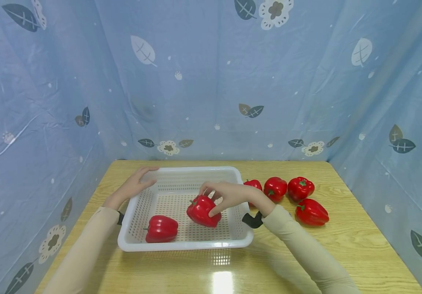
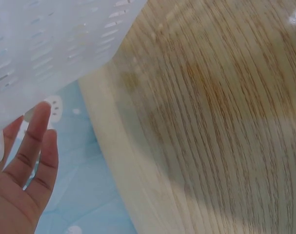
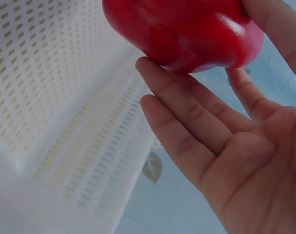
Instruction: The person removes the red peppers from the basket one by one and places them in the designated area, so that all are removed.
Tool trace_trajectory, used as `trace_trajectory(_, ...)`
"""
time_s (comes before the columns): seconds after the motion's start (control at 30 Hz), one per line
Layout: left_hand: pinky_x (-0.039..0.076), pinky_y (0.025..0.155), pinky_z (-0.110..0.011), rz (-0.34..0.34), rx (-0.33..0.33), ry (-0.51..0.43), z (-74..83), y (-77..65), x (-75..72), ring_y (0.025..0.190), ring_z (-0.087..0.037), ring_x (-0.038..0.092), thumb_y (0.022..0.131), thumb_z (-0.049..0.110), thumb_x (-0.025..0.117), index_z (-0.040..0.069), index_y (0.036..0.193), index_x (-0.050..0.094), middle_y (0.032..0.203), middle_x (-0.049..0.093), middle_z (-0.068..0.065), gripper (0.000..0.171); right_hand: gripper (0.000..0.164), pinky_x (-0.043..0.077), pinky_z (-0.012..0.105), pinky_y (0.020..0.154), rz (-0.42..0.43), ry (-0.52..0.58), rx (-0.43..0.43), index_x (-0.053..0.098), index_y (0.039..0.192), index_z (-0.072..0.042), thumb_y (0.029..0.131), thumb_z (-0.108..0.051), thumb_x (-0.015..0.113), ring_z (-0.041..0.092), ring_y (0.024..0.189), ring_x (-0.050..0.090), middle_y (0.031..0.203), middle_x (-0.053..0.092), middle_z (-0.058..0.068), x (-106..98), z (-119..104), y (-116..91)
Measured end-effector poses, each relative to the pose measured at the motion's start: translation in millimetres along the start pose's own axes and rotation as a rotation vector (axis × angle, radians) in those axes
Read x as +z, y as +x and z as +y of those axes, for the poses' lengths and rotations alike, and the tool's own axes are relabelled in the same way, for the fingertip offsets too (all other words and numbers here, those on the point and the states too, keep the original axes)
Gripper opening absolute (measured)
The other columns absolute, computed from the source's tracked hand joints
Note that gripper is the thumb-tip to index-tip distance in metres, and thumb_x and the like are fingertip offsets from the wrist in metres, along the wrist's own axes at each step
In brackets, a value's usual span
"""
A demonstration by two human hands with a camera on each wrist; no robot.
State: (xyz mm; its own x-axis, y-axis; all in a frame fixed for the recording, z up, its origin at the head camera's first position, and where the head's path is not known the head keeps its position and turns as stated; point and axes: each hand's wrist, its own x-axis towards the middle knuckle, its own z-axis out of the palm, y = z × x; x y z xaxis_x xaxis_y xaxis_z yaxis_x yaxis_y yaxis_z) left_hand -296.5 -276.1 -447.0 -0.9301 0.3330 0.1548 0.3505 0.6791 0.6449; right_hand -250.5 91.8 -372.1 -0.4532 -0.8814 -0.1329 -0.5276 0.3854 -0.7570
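Observation:
My right hand [image 1: 229, 194] pinches a red bell pepper [image 1: 203, 211] between thumb and fingertips, over the right half of a white slotted plastic basket [image 1: 185, 246]. In the right wrist view, the fingers [image 3: 187, 122] reach under the glossy pepper [image 3: 187, 34], with the thumb on its other side. Another red bell pepper [image 1: 161, 229] lies in the basket's front left corner, its stem pointing left. At the basket's back left corner is my left hand [image 1: 135, 184], fingers fairly straight along the rim and thumb apart. Its fingers [image 2: 33, 141] show beside the basket's outer wall [image 2: 50, 44] in the left wrist view.
To the right of the basket, several more red bell peppers lie on the wooden table [image 1: 350, 245], including a back one [image 1: 300, 188] and a front one [image 1: 312, 212]. One pepper [image 1: 253, 184] is partly hidden behind the right wrist. A blue patterned curtain [image 1: 211, 90] surrounds the table's back and sides.

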Motion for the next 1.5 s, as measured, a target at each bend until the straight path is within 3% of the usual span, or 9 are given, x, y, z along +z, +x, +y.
trace_trajectory(0.33, 0.027, 0.099, -0.067, 0.003, 0.014, -0.001, 1.0, -0.8, -0.5, 0.131, -0.039, 0.031, 0.091, 0.031, 0.058, 0.019, 0.136, 0.045, 0.142, 0.036, -0.014, 0.048, 0.054, 0.054, 0.028, 0.080, 0.097, 0.009, -0.019, 0.044, 0.121, -0.018, 0.078, -0.021, 0.076, 0.019, 0.105, 0.058, 0.120, 0.054, -0.001, -15, 2, -25)
trace_trajectory(0.6, 0.026, 0.100, -0.066, -0.005, 0.017, 0.001, 1.3, -0.7, -1.5, 0.131, -0.038, 0.031, 0.091, 0.039, 0.056, 0.019, 0.137, 0.044, 0.142, 0.036, -0.014, 0.051, 0.055, 0.053, 0.035, 0.084, 0.158, 0.071, 0.010, 0.042, 0.122, -0.019, 0.078, -0.022, 0.075, 0.020, 0.106, 0.057, 0.122, 0.052, -0.003, -25, 8, -46)
trace_trajectory(0.93, 0.029, 0.098, -0.066, 0.001, 0.005, 0.004, 2.9, -1.2, -0.6, 0.129, -0.038, 0.034, 0.091, 0.028, 0.059, 0.018, 0.136, 0.045, 0.141, 0.036, -0.013, 0.048, 0.058, 0.055, 0.033, 0.077, 0.259, 0.107, 0.072, 0.043, 0.125, -0.020, 0.078, -0.024, 0.076, 0.025, 0.106, 0.057, 0.123, 0.052, 0.003, -32, 20, -75)
trace_trajectory(1.5, 0.030, 0.099, -0.065, 0.002, 0.007, -0.008, -0.7, 0.4, 0.4, 0.129, -0.037, 0.034, 0.091, 0.036, 0.058, 0.019, 0.135, 0.045, 0.141, 0.037, -0.012, 0.049, 0.058, 0.051, 0.040, 0.086, 0.417, 0.093, 0.111, 0.042, 0.128, -0.016, 0.080, -0.025, 0.073, 0.028, 0.107, 0.058, 0.125, 0.052, 0.007, -40, 40, -117)
